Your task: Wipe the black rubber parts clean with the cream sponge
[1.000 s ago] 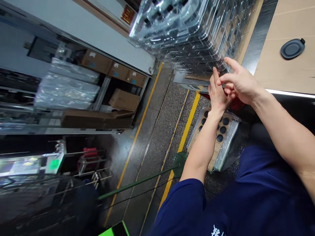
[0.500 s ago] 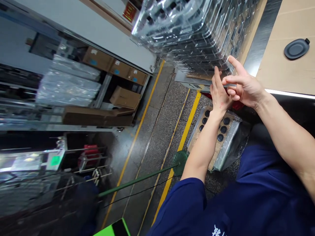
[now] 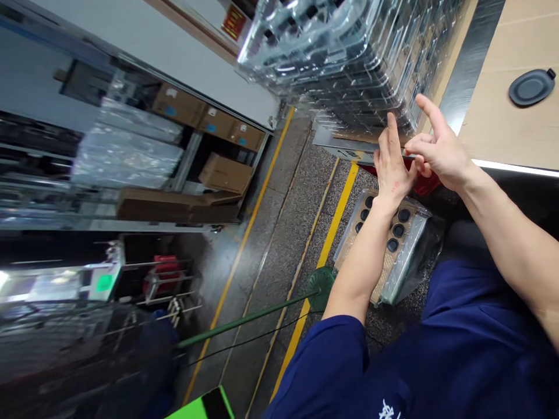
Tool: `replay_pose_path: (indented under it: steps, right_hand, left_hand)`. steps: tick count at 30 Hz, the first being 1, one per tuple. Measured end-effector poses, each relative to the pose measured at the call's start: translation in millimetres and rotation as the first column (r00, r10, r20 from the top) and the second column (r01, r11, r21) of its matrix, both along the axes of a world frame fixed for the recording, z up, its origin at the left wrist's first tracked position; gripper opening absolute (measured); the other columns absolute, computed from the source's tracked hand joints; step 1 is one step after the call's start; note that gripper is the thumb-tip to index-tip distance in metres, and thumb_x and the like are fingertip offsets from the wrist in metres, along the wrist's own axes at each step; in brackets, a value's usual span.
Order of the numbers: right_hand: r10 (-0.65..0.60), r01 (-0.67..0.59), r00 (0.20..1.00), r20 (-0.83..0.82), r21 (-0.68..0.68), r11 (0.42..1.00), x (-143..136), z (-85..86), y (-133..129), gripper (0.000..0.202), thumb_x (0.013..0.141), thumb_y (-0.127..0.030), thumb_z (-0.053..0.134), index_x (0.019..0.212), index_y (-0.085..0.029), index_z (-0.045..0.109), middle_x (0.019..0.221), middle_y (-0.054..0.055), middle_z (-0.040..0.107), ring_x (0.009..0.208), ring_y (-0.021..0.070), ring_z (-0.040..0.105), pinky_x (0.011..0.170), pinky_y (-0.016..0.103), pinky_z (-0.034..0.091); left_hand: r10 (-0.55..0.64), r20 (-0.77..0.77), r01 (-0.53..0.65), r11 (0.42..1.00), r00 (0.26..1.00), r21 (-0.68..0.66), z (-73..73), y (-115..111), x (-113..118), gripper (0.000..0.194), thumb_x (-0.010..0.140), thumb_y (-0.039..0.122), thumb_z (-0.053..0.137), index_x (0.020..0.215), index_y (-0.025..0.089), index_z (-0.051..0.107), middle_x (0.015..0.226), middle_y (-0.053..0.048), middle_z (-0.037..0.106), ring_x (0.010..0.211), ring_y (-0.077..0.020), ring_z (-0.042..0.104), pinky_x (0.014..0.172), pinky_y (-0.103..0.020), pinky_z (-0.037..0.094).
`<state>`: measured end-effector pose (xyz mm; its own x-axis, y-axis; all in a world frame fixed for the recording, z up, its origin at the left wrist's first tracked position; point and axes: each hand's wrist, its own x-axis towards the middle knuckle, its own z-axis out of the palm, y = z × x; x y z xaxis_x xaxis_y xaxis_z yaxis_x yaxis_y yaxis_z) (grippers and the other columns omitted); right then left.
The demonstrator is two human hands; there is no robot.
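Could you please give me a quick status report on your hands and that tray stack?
Left hand open, flat against right hand. Right fingers pinched at bottom edge of tall stack of clear plastic trays. Nothing between hands and stack.

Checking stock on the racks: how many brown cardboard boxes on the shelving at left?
4 clear ones: three in a row on the upper shelf, one loose below. Flattened cardboard lies lower; plastic-wrapped stacks may hide more.

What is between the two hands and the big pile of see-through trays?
In the head view nothing shows between them: the left hand and right hand are right at the lower corner of the clear tray stack, fingers at its edge.
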<state>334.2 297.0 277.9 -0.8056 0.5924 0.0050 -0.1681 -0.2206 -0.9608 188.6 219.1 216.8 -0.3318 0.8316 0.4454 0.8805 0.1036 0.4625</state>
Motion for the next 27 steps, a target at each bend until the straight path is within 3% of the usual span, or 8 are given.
replay_pose_path:
  steps: [5, 10, 14, 16, 18, 23, 27]
  right_hand:
    - [-0.092, 0.093, 0.996, -0.021, 0.326, 0.941, -10, -10.2, -3, 0.096, 0.085, -0.019, 0.062, 0.169, -0.034, 0.016, 0.14, 0.007, 0.061, 0.094, 0.0198, 0.069, 0.07, 0.029, 0.062]
    - [-0.083, 0.075, 0.997, -0.001, 0.446, 0.892, -12, -14.7, -1, 0.093, 0.084, -0.014, 0.058, 0.168, -0.032, 0.022, 0.148, 0.006, 0.056, 0.095, 0.02, 0.07, 0.085, 0.037, 0.063]
    - [-0.078, 0.055, 0.997, 0.027, 0.479, 0.876, -9, -15.7, 1, 0.098, 0.082, -0.012, 0.059, 0.168, -0.036, 0.021, 0.153, 0.005, 0.053, 0.094, 0.0203, 0.07, 0.089, 0.04, 0.063]
    - [-0.086, 0.06, 0.996, 0.031, 0.495, 0.867, -9, -16.3, 2, 0.098, 0.081, -0.012, 0.06, 0.169, -0.035, 0.021, 0.154, 0.006, 0.052, 0.092, 0.0197, 0.07, 0.091, 0.041, 0.063]
    - [-0.099, 0.068, 0.994, 0.034, 0.517, 0.854, -9, -16.9, 2, 0.097, 0.082, -0.013, 0.059, 0.169, -0.034, 0.022, 0.153, 0.006, 0.053, 0.089, 0.0194, 0.071, 0.092, 0.043, 0.063]
    - [-0.111, 0.06, 0.992, 0.056, 0.568, 0.821, -11, -18.1, 2, 0.095, 0.085, -0.016, 0.057, 0.17, -0.029, 0.017, 0.137, 0.005, 0.064, 0.09, 0.0218, 0.072, 0.096, 0.045, 0.062]
    - [-0.117, 0.041, 0.989, 0.086, 0.608, 0.793, -11, -19.2, 2, 0.094, 0.088, -0.016, 0.053, 0.171, -0.027, 0.011, 0.129, 0.004, 0.069, 0.093, 0.0232, 0.073, 0.096, 0.045, 0.062]
  left_hand:
    - [0.049, -0.013, -0.049, 0.999, 0.999, 0.006, -0.3, 3, 1, 0.098, 0.095, 0.06, 0.06, 0.168, 0.027, 0.004, 0.162, -0.016, 0.037, 0.154, -0.0347, 0.038, 0.125, -0.053, 0.036]
    - [0.068, 0.049, -0.069, 0.997, 0.996, 0.018, -1.0, 4, 5, 0.086, 0.098, 0.061, 0.055, 0.167, 0.026, 0.019, 0.163, -0.014, 0.036, 0.158, -0.0353, 0.031, 0.131, -0.049, 0.028]
    - [0.163, -0.023, -0.16, 0.982, 0.986, 0.099, 5.8, 1, 10, 0.082, 0.094, 0.063, 0.06, 0.164, 0.029, 0.033, 0.173, -0.01, 0.023, 0.165, -0.0334, 0.002, 0.134, -0.055, 0.013]
    - [0.143, -0.034, -0.139, 0.985, 0.989, 0.101, 13.2, -3, 11, 0.084, 0.091, 0.062, 0.065, 0.163, 0.032, 0.036, 0.177, -0.005, 0.016, 0.164, -0.0321, -0.014, 0.134, -0.059, 0.006]
    - [0.102, -0.038, -0.098, 0.992, 0.994, 0.084, 22.4, -7, 9, 0.086, 0.088, 0.061, 0.069, 0.162, 0.032, 0.038, 0.178, -0.003, 0.013, 0.162, -0.0325, -0.02, 0.132, -0.062, 0.001]
    - [0.06, -0.143, -0.063, 0.998, 0.988, -0.015, 44.6, -16, 0, 0.078, 0.089, 0.058, 0.068, 0.158, 0.027, 0.047, 0.177, -0.006, 0.018, 0.163, -0.0318, -0.015, 0.132, -0.059, -0.008]
    - [0.074, -0.309, -0.132, 0.976, 0.948, -0.172, 54.5, -16, 1, 0.08, 0.093, 0.053, 0.061, 0.162, 0.019, 0.039, 0.176, -0.013, 0.018, 0.164, -0.0318, -0.007, 0.131, -0.057, -0.01]
